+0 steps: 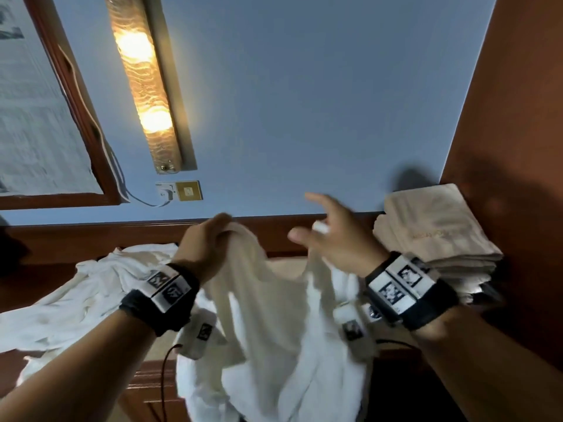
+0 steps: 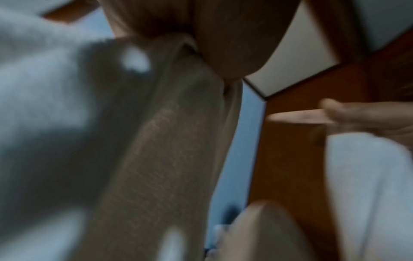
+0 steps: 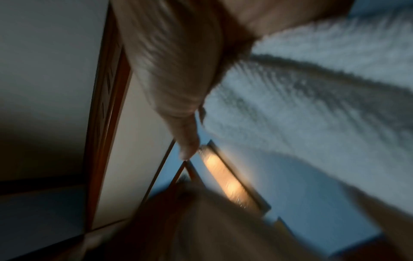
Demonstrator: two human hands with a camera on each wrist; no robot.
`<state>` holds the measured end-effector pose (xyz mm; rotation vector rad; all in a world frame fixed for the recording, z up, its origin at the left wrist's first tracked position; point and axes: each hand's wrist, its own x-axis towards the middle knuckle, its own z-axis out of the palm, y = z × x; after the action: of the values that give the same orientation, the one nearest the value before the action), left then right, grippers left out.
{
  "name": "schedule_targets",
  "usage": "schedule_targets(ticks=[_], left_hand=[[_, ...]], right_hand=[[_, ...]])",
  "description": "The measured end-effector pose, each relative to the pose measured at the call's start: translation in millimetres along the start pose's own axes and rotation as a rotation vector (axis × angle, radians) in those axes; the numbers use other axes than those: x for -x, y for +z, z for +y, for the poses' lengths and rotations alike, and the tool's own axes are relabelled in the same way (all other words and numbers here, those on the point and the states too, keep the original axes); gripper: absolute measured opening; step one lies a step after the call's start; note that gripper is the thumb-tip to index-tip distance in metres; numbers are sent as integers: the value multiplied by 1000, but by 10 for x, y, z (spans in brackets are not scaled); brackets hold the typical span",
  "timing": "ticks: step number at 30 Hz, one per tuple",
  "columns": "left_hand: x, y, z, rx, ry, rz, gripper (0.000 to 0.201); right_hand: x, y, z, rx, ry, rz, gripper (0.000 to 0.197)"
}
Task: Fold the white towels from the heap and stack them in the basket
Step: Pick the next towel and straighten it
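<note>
A white towel [image 1: 274,315] hangs in front of me between both hands, sagging in the middle. My left hand [image 1: 210,239] grips its upper edge in a closed fist, which the left wrist view shows bunched under the hand [image 2: 223,44] above the towel [image 2: 167,141]. My right hand [image 1: 329,236] is blurred, with the index finger stretched out. The towel's other top end rises into its palm and looks pinched there; the towel [image 3: 312,106] lies beside that finger [image 3: 174,88]. The heap of white towels [image 1: 91,284] lies at the left. A stack of folded towels [image 1: 435,233] stands at the right.
A lit wall lamp [image 1: 146,83] and a socket [image 1: 179,190] are on the blue wall ahead. A framed panel [image 1: 45,117] hangs at the left, and a wooden panel [image 1: 518,117] rises behind the stack. What holds the stack is mostly hidden.
</note>
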<state>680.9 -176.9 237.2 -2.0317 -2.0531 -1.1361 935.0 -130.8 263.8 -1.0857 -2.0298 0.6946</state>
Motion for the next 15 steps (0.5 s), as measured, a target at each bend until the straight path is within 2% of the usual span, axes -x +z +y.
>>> schedule_targets(ticks=[1,2,3,4,6,8,12,15], left_hand=[[-7,-29,229,22,125,-17,27],[-15,-62,399,59,225,-28,27],[-29,-96,499,92,296,-37,27],[-47,-106,508,100,342,-51,26],[-52,-64,353,41,369,-113,17],[7,53,83,-31,295,-201,15],[200,271,-505,-126,64,-331,26],[291,276,-833,-149,-90,-319,23]], right_hand=[[34,160,-31,32,-20,-93,69],[54,280,-47,67,-58,-135,56],[36,353,-13,77,-88,-108,33],[27,354,3,52,-83,-53,21],[-8,267,77,27,-74,100,39],[-4,150,78,-9,-79,200,46],[-56,-98,89,-17,-36,340,48],[-128,-257,211,-57,64,376,56]])
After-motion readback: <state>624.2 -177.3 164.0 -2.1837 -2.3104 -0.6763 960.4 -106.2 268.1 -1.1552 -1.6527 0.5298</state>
